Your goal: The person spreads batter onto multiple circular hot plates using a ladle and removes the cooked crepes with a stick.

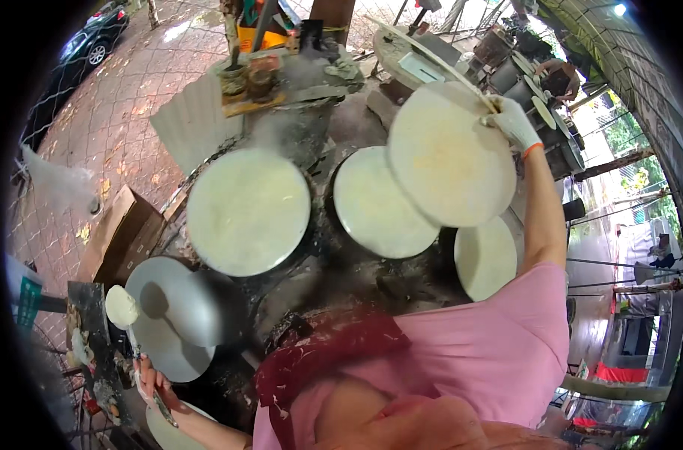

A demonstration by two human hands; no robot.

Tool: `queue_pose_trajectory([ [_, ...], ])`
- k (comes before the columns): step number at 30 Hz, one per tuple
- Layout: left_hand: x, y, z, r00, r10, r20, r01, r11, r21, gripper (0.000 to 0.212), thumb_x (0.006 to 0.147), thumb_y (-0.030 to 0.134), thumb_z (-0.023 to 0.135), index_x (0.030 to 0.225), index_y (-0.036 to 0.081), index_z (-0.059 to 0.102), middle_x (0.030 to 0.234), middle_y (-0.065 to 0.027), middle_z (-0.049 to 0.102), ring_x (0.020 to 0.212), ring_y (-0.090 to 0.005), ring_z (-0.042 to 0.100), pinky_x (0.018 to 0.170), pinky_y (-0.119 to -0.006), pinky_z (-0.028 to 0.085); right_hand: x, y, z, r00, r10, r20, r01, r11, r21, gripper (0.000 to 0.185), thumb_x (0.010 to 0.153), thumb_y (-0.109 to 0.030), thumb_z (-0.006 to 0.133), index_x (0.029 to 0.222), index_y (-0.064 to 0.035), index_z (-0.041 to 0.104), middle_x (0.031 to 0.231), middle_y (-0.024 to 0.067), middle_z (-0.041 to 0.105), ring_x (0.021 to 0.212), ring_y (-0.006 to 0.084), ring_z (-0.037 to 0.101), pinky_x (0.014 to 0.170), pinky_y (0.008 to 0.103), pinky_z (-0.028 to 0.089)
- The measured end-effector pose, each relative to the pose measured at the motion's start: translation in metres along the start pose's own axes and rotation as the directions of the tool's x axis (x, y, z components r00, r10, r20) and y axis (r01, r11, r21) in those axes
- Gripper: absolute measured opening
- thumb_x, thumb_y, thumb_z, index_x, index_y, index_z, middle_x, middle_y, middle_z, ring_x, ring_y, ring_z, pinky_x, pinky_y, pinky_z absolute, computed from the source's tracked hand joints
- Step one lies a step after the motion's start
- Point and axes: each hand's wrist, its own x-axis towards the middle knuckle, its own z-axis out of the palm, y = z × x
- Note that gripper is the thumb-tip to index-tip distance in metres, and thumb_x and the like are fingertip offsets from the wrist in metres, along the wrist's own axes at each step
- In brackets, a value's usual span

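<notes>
On the left, my bare left hand grips the handle of a ladle, whose bowl bears pale batter. Beneath that ladle is a broad grey metal pan or lid, with the ladle's shadow across it. My right hand, in a white glove with an orange cuff, pinches the rim of a large pale round disc; whether this is a cooked sheet or a lid, I cannot tell. The disc is raised and partly hides a round griddle covered with pale batter.
Other pale-covered griddles stand left, right and bottom left. A long stick passes by my right fingers; whether held is unclear. A cardboard box and wire fence lie left. Another person bends over several round pans upper right.
</notes>
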Motion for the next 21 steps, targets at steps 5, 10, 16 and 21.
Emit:
queue_pose_trajectory([
  [5, 0.026, -0.044, 0.016, 0.999, 0.009, 0.052, -0.006, 0.999, -0.052, 0.050, 0.102, 0.033, 0.021, 0.117, -0.013, 0.035, 0.071, -0.0071, 0.041, 0.044, -0.0131, 0.040, 0.052, -0.028, 0.026, 0.056, 0.065, -0.014, 0.971, -0.228, -0.077, 0.162, 0.855, -0.494, 0.031, 0.075, -0.020, 0.060, 0.104, -0.0092, 0.058, 0.093, 0.0194, 0.063, 0.084, 0.0372, 0.060, 0.075, 0.0428, 0.049],
  [10, 0.045, -0.086, 0.042, 0.995, 0.062, -0.080, -0.064, 0.998, -0.018, 0.045, 0.102, 0.032, 0.025, 0.110, -0.011, 0.039, 0.066, -0.0043, 0.041, 0.042, -0.0105, 0.040, 0.051, -0.027, 0.025, 0.072, 0.187, 0.076, 0.976, -0.186, -0.116, 0.080, 0.794, -0.602, 0.025, 0.081, -0.015, 0.052, 0.106, -0.0176, 0.058, 0.090, 0.0151, 0.064, 0.083, 0.0341, 0.062, 0.073, 0.0447, 0.050],
  [16, 0.056, -0.101, 0.065, 0.942, 0.201, -0.269, -0.163, 0.974, 0.156, 0.046, 0.102, 0.032, 0.029, 0.109, -0.012, 0.040, 0.063, -0.0027, 0.042, 0.040, -0.0089, 0.038, 0.048, -0.027, 0.023, 0.051, 0.280, 0.172, 0.988, 0.111, -0.111, -0.154, 0.813, -0.561, 0.033, 0.080, -0.011, 0.053, 0.112, -0.0181, 0.058, 0.095, 0.0142, 0.062, 0.089, 0.0314, 0.062, 0.077, 0.0424, 0.050],
  [21, 0.042, -0.107, 0.069, 0.624, 0.637, -0.453, -0.265, 0.717, 0.645, 0.036, 0.098, 0.027, 0.040, 0.107, -0.008, 0.048, 0.059, 0.0002, 0.042, 0.037, -0.0056, 0.032, 0.040, -0.023, 0.022, 0.055, 0.263, 0.191, 0.989, 0.081, -0.125, -0.128, 0.889, -0.439, 0.034, 0.078, -0.010, 0.054, 0.111, -0.0144, 0.060, 0.098, 0.0163, 0.063, 0.091, 0.0332, 0.061, 0.079, 0.0421, 0.049],
])
